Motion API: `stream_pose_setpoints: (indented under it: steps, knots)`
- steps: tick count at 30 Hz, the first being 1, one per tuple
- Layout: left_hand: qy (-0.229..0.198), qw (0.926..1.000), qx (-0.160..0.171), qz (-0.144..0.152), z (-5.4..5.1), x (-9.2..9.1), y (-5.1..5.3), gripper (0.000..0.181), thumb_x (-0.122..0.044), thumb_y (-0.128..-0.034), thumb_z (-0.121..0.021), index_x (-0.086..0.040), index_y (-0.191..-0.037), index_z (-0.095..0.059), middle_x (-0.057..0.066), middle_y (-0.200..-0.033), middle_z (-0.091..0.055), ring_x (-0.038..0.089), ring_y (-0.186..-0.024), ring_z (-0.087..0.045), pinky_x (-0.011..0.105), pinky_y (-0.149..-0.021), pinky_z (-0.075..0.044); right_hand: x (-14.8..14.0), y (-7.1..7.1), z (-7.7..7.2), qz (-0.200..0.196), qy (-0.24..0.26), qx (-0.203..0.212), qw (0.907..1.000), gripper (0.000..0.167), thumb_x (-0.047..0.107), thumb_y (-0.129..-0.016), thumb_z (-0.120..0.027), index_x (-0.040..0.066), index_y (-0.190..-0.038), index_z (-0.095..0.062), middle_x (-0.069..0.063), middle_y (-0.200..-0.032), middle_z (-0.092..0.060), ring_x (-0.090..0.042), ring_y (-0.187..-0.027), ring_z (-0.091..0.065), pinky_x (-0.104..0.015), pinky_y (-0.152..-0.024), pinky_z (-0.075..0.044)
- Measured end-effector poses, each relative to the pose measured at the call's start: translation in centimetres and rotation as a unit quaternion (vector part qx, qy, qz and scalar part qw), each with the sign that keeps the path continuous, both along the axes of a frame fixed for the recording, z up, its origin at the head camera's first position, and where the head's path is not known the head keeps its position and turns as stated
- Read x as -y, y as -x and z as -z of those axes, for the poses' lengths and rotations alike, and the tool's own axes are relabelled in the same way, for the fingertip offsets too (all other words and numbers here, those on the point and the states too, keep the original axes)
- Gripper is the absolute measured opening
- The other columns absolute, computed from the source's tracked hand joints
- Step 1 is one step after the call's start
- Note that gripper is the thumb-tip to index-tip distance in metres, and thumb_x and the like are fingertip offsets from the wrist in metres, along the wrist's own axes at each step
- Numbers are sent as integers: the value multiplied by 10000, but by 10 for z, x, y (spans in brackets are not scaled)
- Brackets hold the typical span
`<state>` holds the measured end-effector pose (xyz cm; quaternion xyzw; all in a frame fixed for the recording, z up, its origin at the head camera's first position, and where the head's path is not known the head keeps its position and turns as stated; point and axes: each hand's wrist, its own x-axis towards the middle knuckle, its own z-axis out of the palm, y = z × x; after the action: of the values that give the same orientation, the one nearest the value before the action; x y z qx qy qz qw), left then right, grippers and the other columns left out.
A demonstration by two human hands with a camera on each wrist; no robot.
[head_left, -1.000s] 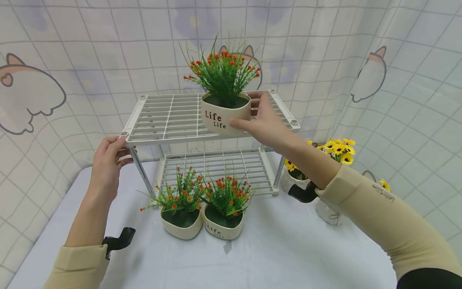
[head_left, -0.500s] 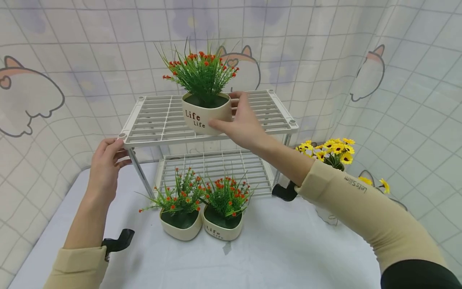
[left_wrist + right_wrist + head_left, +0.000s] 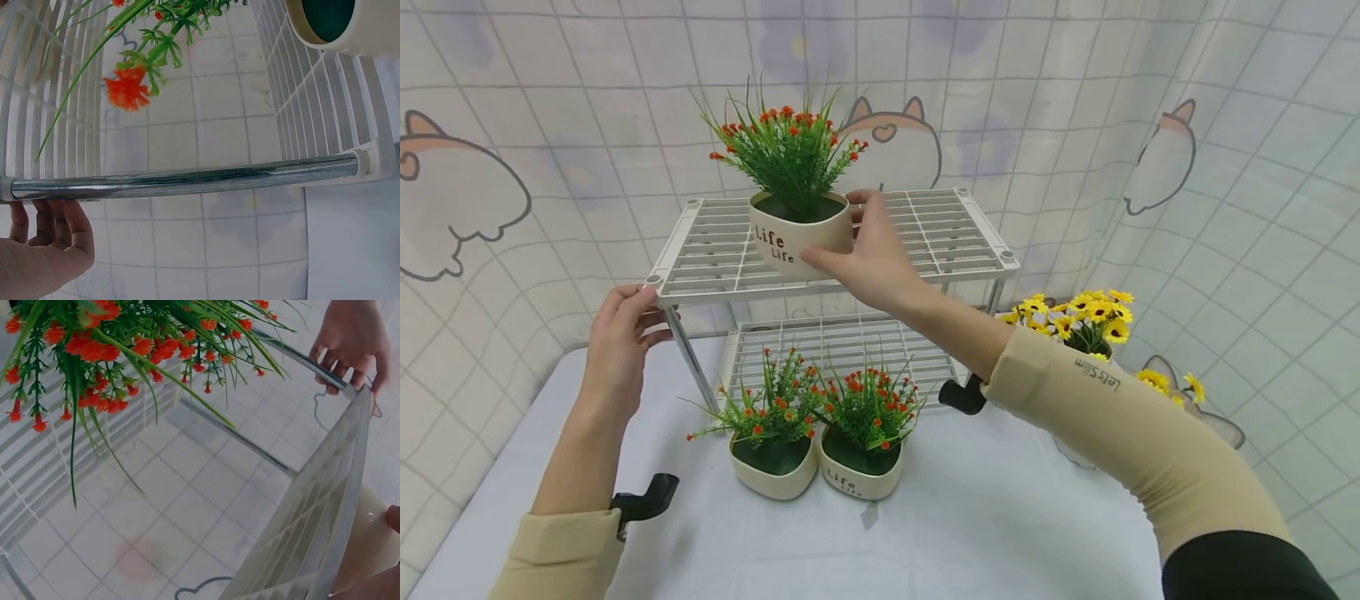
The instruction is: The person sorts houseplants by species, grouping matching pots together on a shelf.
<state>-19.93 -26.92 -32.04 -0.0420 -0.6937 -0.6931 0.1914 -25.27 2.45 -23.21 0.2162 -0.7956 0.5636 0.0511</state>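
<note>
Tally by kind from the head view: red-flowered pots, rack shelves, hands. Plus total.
Red-flowered pots: 3
Rack shelves: 2
Hands: 2
Total: 7

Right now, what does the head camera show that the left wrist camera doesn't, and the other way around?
Only the head view shows the yellow flowers with dark centres, the beige fabric sleeves and the "Life" lettering on the held cream rounded pot. Only the left wrist view shows the underside of the white slatted upper shelf. Both share that shelf, the shiny metal leg, the left hand's grip at the corner, orange-red flowers and a lower cream pot.
</note>
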Motion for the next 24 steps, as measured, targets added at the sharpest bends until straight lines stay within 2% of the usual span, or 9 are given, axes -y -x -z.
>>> stream_pose_setpoints:
  steps: [10, 24]
  knots:
    - [32, 10000, -43, 2, 0, -1, -1, 207, -361, -1092, -475, -171, -1162, -520, 3, -1136, -562, 163, -1055, -527, 252, -867, -422, 32, 9, 3, 74, -203, -438, 9988, 850, 183, -901, -815, -3, -1514, -256, -167, -1374, -463, -252, -1203, -562, -321, -910, -529]
    - [115, 9999, -58, 2, 5, 0, 2, 207, -366, -1102, -445, -187, -1179, -516, 4, -1168, -550, 151, -1069, -525, 244, -876, -419, 61, 14, 0, 208, -659, -440, 9966, 793, 163, -911, -798, 33, -1520, -308, -115, -1370, -510, -213, -1219, -559, -271, -934, -501]
